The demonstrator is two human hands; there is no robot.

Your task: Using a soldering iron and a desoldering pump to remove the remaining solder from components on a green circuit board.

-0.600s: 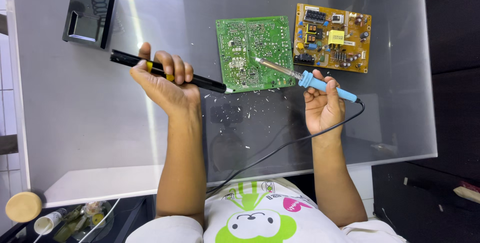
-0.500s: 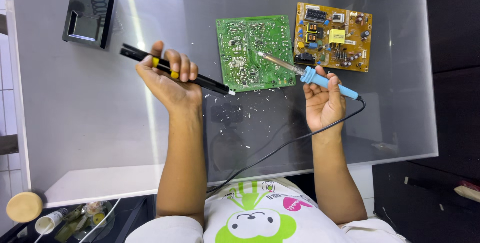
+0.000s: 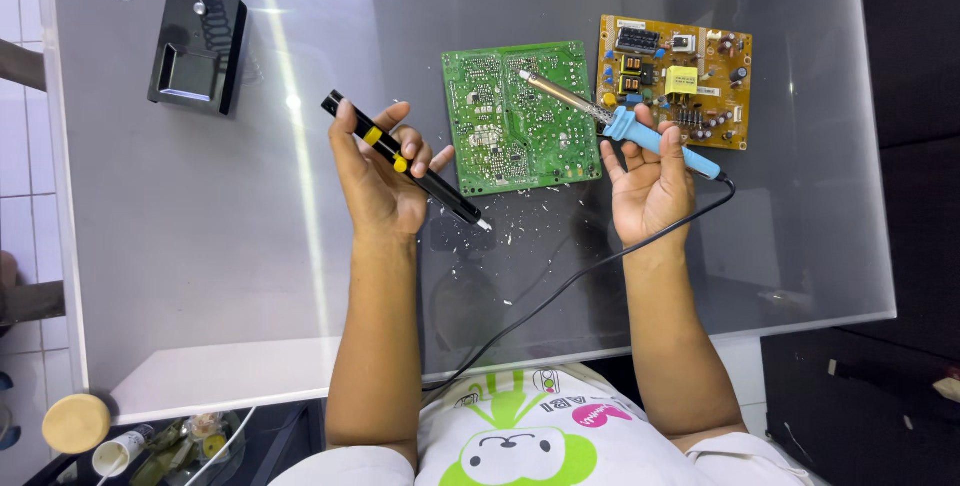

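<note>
Head view. Left hand (image 3: 385,181), frame centre-left, clenched around black desoldering pump (image 3: 405,160) with yellow button; pump tip pointing lower right, just above bench (image 3: 200,266). Right hand (image 3: 650,181), centre-right, grasping blue-handled soldering iron (image 3: 620,124); iron tip over green circuit board (image 3: 518,116), upper centre. Orange circuit board (image 3: 675,94) just right of green one. Black cord (image 3: 560,291) trailing toward lower centre. Solder debris (image 3: 500,231) scattered below green board. Black iron stand (image 3: 195,51) with coil, upper left.
</note>
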